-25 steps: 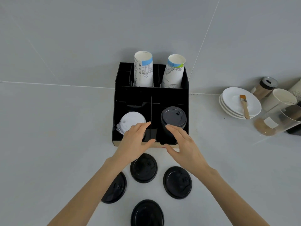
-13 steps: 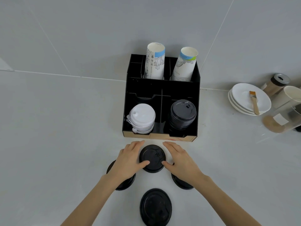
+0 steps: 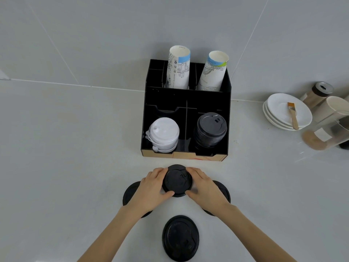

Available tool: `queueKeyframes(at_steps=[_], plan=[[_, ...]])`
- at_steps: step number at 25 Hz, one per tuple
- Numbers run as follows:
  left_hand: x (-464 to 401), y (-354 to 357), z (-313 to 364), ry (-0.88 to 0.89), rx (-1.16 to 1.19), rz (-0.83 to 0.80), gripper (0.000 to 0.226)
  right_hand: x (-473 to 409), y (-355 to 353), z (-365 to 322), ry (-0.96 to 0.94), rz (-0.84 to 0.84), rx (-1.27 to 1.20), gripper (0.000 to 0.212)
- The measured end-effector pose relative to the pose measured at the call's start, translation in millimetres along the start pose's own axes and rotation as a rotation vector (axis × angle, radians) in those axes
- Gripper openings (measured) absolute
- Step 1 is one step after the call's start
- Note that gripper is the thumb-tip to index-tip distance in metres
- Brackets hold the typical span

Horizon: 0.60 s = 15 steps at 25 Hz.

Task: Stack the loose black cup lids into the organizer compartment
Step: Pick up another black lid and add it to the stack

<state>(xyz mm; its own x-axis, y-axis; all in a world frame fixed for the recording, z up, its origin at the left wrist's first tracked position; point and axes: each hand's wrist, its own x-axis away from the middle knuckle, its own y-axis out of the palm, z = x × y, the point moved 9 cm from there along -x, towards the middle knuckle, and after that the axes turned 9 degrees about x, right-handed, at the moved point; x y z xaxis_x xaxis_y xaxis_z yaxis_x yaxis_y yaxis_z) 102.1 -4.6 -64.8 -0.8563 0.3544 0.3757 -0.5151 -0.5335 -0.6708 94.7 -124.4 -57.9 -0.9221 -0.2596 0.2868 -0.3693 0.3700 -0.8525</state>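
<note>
A black organizer point(image 3: 186, 95) stands against the wall. Its front right compartment holds a stack of black lids point(image 3: 210, 130); the front left one holds white lids point(image 3: 164, 135). Just in front of the organizer, my left hand point(image 3: 151, 188) and my right hand point(image 3: 205, 188) grip one loose black lid point(image 3: 177, 180) from either side, fingers curled on its rim. Two more black lids lie flat, partly hidden under my hands: a left lid point(image 3: 130, 193) and a right lid point(image 3: 223, 191). Another black lid point(image 3: 180, 238) lies nearer to me.
Two paper cup stacks point(image 3: 178, 69) point(image 3: 214, 72) stand in the organizer's rear compartments. At the right are stacked white saucers point(image 3: 279, 118) with a brush point(image 3: 292, 115), a lidded jar point(image 3: 317, 93), a white cup point(image 3: 332, 108) and a clear container point(image 3: 324, 135).
Both hands drew back from the organizer's front compartments to the nearest loose lid and closed on its rim from both sides. The view also shifted so the organizer sits further right.
</note>
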Motion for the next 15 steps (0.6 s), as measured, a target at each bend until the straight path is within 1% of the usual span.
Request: queueKeyframes(at_steps=[6,15], plan=[[3.1,-12.1,21.8,0.094,0.072,0.044,0.07,9.4,-25.5,1.2,-0.016,0.081,-0.081,0.061],[-4.6,-53.1,73.9,0.259,0.141,0.197,0.069,21.1,-96.1,4.0,-0.059,0.274,-0.099,0.055]])
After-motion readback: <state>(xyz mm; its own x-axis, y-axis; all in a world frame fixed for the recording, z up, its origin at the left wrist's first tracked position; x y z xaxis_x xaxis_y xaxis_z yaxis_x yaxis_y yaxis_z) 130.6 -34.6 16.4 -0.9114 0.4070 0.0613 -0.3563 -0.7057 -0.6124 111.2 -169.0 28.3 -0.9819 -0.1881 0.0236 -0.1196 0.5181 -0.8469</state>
